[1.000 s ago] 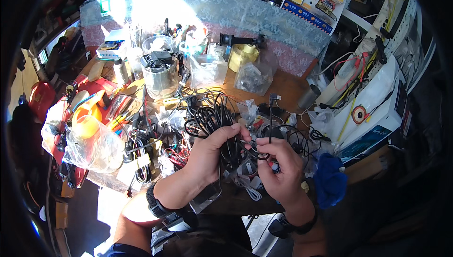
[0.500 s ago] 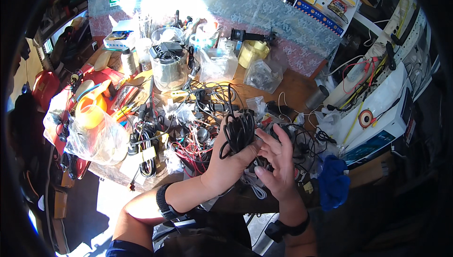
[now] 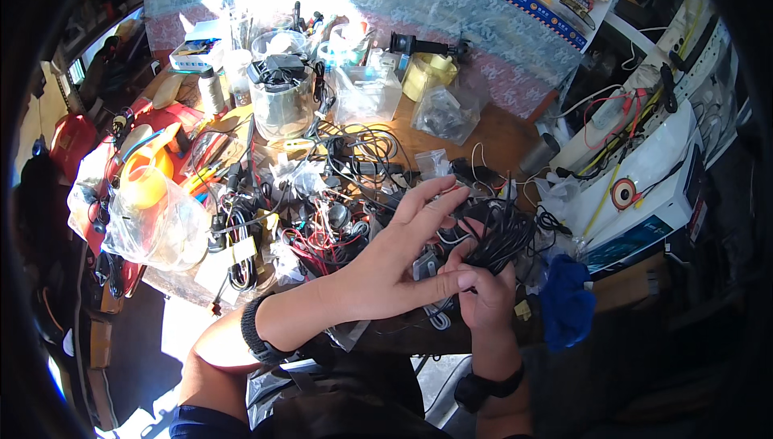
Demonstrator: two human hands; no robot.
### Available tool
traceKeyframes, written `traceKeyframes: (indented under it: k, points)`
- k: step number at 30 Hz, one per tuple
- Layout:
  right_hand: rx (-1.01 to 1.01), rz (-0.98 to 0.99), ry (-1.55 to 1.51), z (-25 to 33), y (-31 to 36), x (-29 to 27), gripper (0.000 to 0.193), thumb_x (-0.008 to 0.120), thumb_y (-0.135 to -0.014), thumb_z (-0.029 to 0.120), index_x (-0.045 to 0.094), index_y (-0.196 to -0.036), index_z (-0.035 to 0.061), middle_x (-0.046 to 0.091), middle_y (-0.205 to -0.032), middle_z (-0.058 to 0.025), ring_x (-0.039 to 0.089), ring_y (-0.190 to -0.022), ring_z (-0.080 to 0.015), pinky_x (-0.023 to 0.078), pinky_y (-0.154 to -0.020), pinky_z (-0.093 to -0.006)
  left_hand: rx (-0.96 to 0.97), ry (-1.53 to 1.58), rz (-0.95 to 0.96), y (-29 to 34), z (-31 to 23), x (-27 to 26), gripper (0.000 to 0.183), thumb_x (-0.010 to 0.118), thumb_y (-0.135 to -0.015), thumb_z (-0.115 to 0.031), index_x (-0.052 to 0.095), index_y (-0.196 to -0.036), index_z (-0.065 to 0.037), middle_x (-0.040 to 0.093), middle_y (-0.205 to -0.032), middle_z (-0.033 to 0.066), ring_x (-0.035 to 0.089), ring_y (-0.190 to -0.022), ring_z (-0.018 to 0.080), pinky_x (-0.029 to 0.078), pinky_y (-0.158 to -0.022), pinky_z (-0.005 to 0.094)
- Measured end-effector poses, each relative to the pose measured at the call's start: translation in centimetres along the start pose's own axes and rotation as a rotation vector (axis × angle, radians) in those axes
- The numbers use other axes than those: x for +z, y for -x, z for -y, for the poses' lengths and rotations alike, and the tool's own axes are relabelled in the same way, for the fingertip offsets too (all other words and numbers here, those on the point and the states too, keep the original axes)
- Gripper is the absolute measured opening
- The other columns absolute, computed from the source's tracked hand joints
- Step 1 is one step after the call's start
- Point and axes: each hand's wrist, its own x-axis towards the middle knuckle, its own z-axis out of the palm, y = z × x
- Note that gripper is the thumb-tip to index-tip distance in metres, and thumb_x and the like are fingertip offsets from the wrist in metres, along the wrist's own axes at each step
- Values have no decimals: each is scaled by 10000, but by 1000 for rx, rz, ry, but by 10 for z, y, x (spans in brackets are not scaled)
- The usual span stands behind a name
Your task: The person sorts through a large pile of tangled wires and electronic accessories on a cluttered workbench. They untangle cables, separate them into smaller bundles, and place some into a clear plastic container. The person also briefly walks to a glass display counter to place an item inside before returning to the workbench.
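Note:
A coiled bundle of black cable (image 3: 506, 233) sits in my right hand (image 3: 488, 298), whose fingers are closed around its lower part. My left hand (image 3: 398, 274) is open beside it, fingers stretched toward the coil and the thumb tip against or just in front of my right thumb; actual contact is hard to judge. Under both hands lies a tangle of cables, with thin red wires (image 3: 310, 250) to the left. A grey cable (image 3: 437, 314) hangs by the table's near edge, below my left hand.
To the left are a clear plastic bag (image 3: 161, 225), an orange funnel-like piece (image 3: 146, 173) and another coiled cable (image 3: 241, 258). Farther back stand a clear tub (image 3: 282, 113) and yellow tape rolls (image 3: 431, 75). On the right lie a blue cloth (image 3: 568, 302) and a white box (image 3: 644, 213).
The black cable bundle has passed from my left hand to my right and moved rightward. My left hand has let go and opened; my right hand has closed on the bundle.

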Motion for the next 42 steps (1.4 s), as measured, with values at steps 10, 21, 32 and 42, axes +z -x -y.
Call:
traceKeyframes:
  k: [10,21,32,42]
  points:
    - [-73,82,-570,15,-9,-33,267,520,-755,78,482,-1016,118,484,-732,-33,451,-607,-139,372,-644,-317,42,-530,124,49,14,10,212,713,-747,-165,581,-855,-39,564,-980,106,541,-986,297,430,-857,380]
    - [155,-52,-262,-23,12,-35,184,566,-774,61,521,-951,89,516,-708,-79,494,-575,-181,421,-596,-359,-535,1000,-393,23,16,-18,87,545,-836,-98,571,-820,-16,626,-834,123,592,-800,202,477,-775,313]
    - [293,-210,-110,-50,20,-20,123,588,-768,48,518,-868,29,539,-653,-68,540,-560,-169,460,-550,-300,-455,1275,-228,11,26,-10,202,441,-949,-185,508,-987,2,606,-973,136,619,-934,292,483,-876,399]
    - [192,-125,-289,-58,24,-11,185,602,-839,95,511,-988,36,566,-805,-63,554,-671,-150,460,-586,-284,-385,551,-120,14,29,17,280,487,-918,-50,427,-1190,-21,528,-1110,72,488,-1075,125,370,-940,269]
